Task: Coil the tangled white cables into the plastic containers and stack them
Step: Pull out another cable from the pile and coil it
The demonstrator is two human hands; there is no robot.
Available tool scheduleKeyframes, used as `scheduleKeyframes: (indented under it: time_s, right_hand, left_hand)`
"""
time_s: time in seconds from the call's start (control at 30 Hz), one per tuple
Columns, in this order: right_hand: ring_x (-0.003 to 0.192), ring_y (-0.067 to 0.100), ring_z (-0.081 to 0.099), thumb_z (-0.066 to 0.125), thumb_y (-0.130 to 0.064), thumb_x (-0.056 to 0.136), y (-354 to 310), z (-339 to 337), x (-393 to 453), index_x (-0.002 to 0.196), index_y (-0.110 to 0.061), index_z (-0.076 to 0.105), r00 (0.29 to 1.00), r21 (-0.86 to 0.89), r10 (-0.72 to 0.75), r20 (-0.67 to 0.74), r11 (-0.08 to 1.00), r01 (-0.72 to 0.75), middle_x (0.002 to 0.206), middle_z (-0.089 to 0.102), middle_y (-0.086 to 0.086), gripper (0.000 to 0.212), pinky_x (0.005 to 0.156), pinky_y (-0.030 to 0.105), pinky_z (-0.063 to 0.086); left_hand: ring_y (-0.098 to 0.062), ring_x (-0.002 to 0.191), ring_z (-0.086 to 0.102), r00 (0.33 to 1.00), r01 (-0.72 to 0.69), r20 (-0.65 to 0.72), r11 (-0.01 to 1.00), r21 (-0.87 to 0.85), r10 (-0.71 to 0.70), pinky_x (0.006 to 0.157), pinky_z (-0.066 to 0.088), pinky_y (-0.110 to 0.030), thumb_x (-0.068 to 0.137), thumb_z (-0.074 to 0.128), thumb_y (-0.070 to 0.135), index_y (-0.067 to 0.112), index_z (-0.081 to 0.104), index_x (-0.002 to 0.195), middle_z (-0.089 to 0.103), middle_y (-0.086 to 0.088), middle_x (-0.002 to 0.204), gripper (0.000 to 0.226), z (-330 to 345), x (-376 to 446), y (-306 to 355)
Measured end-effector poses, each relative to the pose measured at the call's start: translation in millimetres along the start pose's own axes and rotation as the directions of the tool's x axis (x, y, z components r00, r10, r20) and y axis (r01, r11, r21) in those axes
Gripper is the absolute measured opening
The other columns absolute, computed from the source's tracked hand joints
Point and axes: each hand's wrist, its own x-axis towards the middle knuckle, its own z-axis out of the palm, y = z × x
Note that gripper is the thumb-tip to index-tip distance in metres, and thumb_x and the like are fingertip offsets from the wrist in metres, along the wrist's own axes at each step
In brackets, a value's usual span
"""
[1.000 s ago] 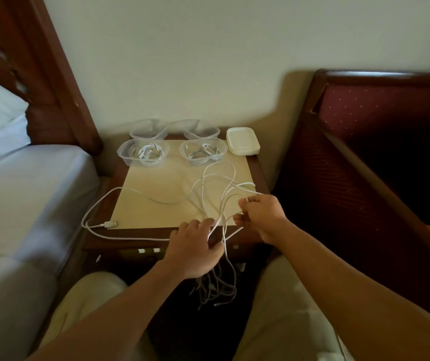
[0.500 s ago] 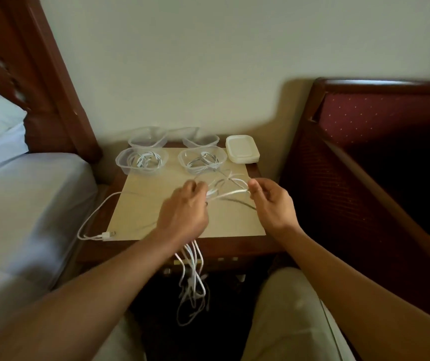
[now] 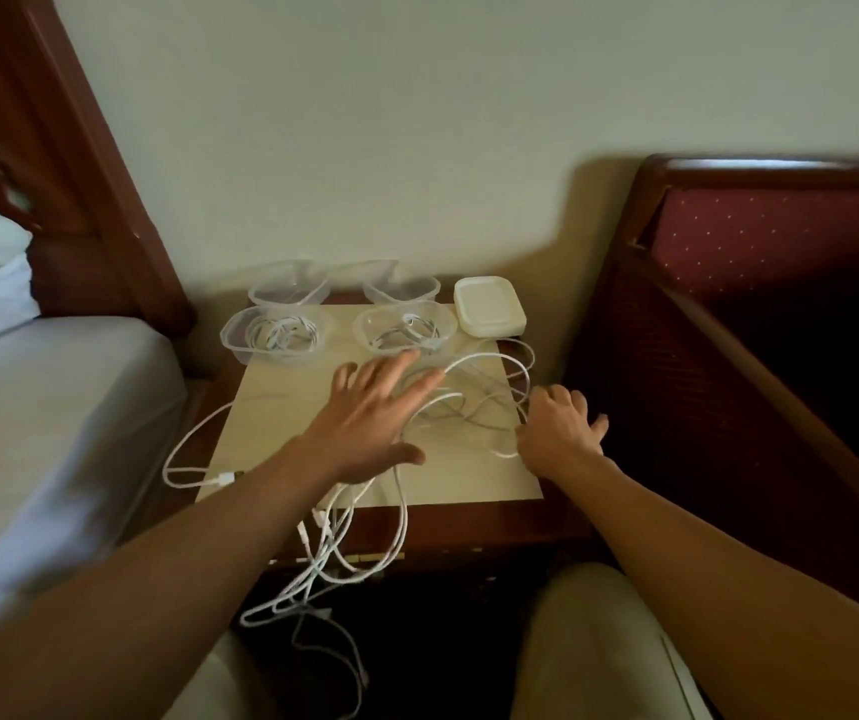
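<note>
A: What differs from half a second ago?

B: Both hands have let go of the strands they pinched over the middle of the surface (image 3: 281, 407). The left hand (image 3: 370, 407) is now spread flat, fingers straight and fanned, reaching toward the far edge. The right hand (image 3: 559, 433) has moved out to the right edge.

A: And the cables (image 3: 469, 402)?

B: They have dropped back onto the surface. The loops lie slack over the right half, between the two hands, and a bunch hangs over the near edge down toward the floor. One strand runs off the left edge and curls back, its plug (image 3: 227, 478) at the near left corner.

A: Does either grip hold anything?

B: The left holds nothing; its fingertips hover over the loops, just short of the right front tub (image 3: 406, 330). The right hand's fingers are loosely bent and spread, resting at the outer loops by the right edge; the blur hides whether a strand is caught under them, so I cannot tell.

A: The tubs?

B: Four clear ones along the far edge, in two rows. The left front tub (image 3: 274, 335) and the right front one each hold a coiled cable. The two back tubs (image 3: 289, 285) look bare of cable. A stack of white lids (image 3: 489, 306) sits at the far right corner, just beside the right front tub.
</note>
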Motion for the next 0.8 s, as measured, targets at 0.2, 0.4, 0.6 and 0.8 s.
scheduleKeyframes:
  time_s: [0.2,0.4,0.6,0.8]
  right_hand:
    - [0.148,0.028,0.021,0.052,-0.020,0.090,-9,15,-16,0.151,-0.016,0.028,0.992,0.097,-0.076,-0.103,0.991,0.087,0.158,0.026,0.004,0.066,0.118,0.063,0.016]
    - [0.138,0.027,0.034,0.054,-0.014,0.083,-22,16,-39,0.145,-0.023,0.035,0.966,0.181,-0.145,-0.214,0.966,0.185,0.150,0.032,0.002,0.066,0.113,0.056,0.025]
    - [0.134,0.028,0.040,0.052,-0.006,0.080,-38,22,-61,0.139,-0.025,0.047,0.879,0.108,-0.408,-0.246,0.890,0.443,0.144,0.038,0.001,0.062,0.109,0.052,0.030]
    - [0.139,0.029,0.033,0.050,-0.014,0.088,-44,18,-71,0.151,-0.032,0.037,0.882,-0.072,-0.470,-0.017,0.881,0.468,0.157,0.025,0.001,0.066,0.112,0.051,0.026]
  left_hand:
    - [-0.028,0.142,0.034,0.951,0.113,-0.271,0.981,-0.154,-0.152,0.109,0.033,-0.055,0.077,0.042,0.090,0.027,0.032,0.157,0.025,-0.006,0.163,0.102,20,-46,6]
    - [-0.020,0.125,0.047,0.905,0.196,-0.300,0.921,-0.336,-0.302,0.100,0.036,-0.048,0.088,0.046,0.072,0.029,0.054,0.131,0.040,0.005,0.144,0.061,31,-79,1]
    - [-0.021,0.147,0.023,0.958,0.217,-0.102,0.909,-0.357,-0.269,0.113,0.019,-0.051,0.095,0.051,0.037,0.033,0.061,0.121,0.036,0.009,0.158,0.028,16,-66,0]
    - [0.005,0.080,0.057,0.881,0.200,-0.198,0.715,-0.670,-0.431,0.077,0.044,-0.003,0.096,0.058,0.002,0.020,0.067,0.129,0.063,0.009,0.127,0.038,-41,-44,3]
